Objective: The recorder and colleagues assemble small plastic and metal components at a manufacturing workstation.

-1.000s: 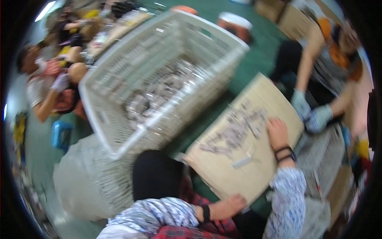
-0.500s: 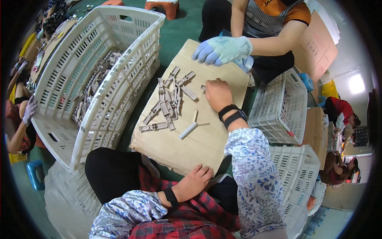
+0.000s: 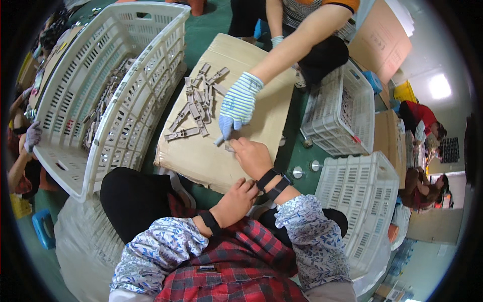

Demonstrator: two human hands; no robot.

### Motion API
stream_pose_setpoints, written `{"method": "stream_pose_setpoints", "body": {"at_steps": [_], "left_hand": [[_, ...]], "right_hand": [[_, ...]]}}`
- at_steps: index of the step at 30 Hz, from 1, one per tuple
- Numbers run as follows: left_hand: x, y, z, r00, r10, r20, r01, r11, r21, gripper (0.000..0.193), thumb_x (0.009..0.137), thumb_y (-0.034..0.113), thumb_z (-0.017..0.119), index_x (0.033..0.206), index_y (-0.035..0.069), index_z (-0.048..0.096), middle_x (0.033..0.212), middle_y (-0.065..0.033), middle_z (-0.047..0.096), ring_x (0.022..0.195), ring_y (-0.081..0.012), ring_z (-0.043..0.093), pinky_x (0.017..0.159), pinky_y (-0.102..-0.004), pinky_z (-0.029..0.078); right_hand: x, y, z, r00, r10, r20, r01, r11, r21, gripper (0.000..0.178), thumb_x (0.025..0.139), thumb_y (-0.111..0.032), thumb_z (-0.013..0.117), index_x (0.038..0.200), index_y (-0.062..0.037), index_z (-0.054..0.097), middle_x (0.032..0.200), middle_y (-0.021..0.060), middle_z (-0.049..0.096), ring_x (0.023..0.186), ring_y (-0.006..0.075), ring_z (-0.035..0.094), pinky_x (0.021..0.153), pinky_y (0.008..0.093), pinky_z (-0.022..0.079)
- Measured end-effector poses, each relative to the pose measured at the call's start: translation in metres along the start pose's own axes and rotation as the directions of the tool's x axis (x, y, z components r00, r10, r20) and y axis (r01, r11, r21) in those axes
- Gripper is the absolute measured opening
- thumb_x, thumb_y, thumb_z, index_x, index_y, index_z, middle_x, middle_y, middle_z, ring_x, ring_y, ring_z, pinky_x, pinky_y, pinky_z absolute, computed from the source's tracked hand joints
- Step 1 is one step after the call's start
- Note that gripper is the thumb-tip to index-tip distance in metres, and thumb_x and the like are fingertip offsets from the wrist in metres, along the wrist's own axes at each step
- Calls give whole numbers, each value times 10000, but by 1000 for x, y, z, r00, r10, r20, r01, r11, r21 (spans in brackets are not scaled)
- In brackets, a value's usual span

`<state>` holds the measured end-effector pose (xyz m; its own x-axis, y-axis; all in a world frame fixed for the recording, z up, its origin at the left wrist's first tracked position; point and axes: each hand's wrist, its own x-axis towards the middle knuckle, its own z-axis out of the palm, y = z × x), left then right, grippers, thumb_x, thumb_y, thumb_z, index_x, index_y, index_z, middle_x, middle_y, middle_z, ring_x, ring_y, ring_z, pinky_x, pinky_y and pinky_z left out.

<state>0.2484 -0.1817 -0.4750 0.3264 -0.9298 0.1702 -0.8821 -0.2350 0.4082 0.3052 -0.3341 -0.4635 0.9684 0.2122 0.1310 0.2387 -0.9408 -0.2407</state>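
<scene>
On the flat cardboard sheet (image 3: 211, 161) lies a heap of grey-brown plastic clip-like parts (image 3: 196, 103). My right hand (image 3: 251, 157) is over the sheet's near right part, thumb and fingers pinched on a small grey piece (image 3: 230, 147), mostly hidden by the fingertips. My left hand (image 3: 234, 202) rests at the sheet's near edge, just below my right wrist, fingers loosely bent and nothing visible in them. A co-worker's hand in a striped blue-green glove (image 3: 240, 103) reaches down just beyond my right fingertips. Its fingers touch a short grey tube (image 3: 219, 141).
A large white slatted crate (image 3: 118, 108) holding many similar parts stands at the left. At the right are another white crate (image 3: 332, 118) and a nearer one (image 3: 354, 201). Two small round clear objects (image 3: 298, 172) lie on the green floor. Other people sit farther off.
My right hand has come nearer, down the sheet towards my left hand, still pinching the grey piece. The co-worker's gloved hand has reached in to the grey tube. The view has shifted slightly.
</scene>
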Motion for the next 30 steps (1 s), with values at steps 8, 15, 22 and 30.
{"method": "stream_pose_setpoints", "body": {"at_steps": [8,15,22,30], "left_hand": [[0,-3,9,998,-25,-62,22,999,-44,342,918,200,558,1203,15,598,1289,-83,552,1218,-256,491,1087,-427,360],[-5,0,-1,1000,5,18,-7,989,151,405,900,183,529,1272,34,585,1380,-86,499,1282,-242,452,1115,-439,347],[-8,7,1,998,-23,61,8,974,227,504,866,174,511,1357,63,526,1455,-78,446,1336,-236,411,1137,-451,322],[-9,5,7,999,-19,33,11,974,224,532,862,175,515,1384,74,498,1464,-59,437,1334,-238,407,1136,-460,319]], "right_hand": [[-110,-12,-44,812,574,-109,-481,763,432,231,964,-174,529,1127,-11,534,998,208,600,937,438,593,792,470,486],[-164,-18,-25,811,582,-60,-481,722,497,304,908,-64,590,1209,-64,632,960,152,588,887,324,597,764,404,479],[-144,-10,-10,786,586,-197,-443,756,482,171,858,-35,614,1025,-22,583,1014,174,578,953,372,568,857,454,454],[-140,-2,-7,806,521,-281,-417,836,357,212,827,-53,663,1035,-44,623,1016,137,566,983,341,560,841,434,450]]}}
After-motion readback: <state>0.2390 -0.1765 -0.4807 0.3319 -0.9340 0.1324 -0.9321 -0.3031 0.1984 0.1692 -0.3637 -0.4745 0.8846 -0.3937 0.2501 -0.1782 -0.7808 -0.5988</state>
